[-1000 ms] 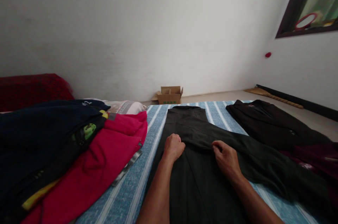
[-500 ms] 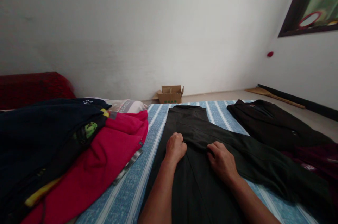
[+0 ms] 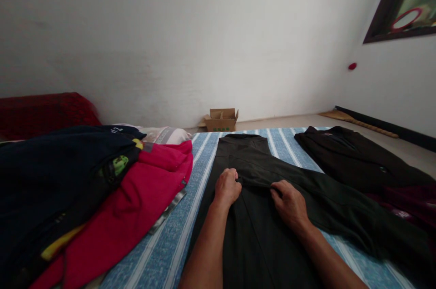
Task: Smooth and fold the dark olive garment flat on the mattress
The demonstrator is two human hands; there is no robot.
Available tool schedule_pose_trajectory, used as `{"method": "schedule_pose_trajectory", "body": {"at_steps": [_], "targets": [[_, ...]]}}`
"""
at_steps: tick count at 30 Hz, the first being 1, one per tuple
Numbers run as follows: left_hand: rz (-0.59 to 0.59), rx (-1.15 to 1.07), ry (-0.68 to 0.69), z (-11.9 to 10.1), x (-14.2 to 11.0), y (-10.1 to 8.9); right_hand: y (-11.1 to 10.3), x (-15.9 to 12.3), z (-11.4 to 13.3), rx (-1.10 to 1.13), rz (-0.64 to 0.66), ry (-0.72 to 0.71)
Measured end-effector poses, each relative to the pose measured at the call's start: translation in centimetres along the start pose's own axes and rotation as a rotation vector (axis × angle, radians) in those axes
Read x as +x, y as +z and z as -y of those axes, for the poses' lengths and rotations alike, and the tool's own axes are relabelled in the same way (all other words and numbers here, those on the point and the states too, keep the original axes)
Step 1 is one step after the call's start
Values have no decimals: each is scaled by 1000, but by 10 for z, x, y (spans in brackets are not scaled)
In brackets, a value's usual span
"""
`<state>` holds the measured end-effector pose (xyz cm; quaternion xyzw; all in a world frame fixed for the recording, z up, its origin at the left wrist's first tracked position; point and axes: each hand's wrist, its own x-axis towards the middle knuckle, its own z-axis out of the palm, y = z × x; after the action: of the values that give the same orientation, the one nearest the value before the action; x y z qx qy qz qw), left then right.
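Lying flat: dark top [image 3: 252,234], smooth cloth, collar [image 3: 242,136] away, one sleeve [image 3: 334,196] angled right | left hand [image 3: 227,187] curled closed, right hand [image 3: 290,202] pinching, both holding the sleeve's near edge, apparently to tension it | striped sheet [image 3: 170,239] beneath | soft-looking pink garment [image 3: 136,198] left, brown garment [image 3: 354,161] right | squared cardboard box [image 3: 221,124] beyond

The light is rather dim. The wall [image 3: 153,52] darkens left of the cardboard box [image 3: 220,124]; nearer, to the box's right, the dark sleeve [image 3: 361,218] is blurred.

Hands [image 3: 227,186] bare; wrists [image 3: 220,207] bare; forearms [image 3: 206,248] bare as far as seen, widening away from wrists.
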<state>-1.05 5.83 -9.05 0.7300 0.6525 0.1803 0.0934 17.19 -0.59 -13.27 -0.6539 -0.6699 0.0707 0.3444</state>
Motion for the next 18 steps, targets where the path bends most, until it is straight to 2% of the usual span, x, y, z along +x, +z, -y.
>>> {"method": "schedule_pose_trajectory", "body": {"at_steps": [5, 12, 18], "targets": [[-42, 4, -28, 0, 0, 0, -2, -2, 4, -55, 17, 4], [-25, -42, -51, 2, 2, -11, -6, -5, 11, -211, 121, -151], [-19, -46, -73, 2, 2, -11, -7, -6, 14, -267, 141, -180]]}}
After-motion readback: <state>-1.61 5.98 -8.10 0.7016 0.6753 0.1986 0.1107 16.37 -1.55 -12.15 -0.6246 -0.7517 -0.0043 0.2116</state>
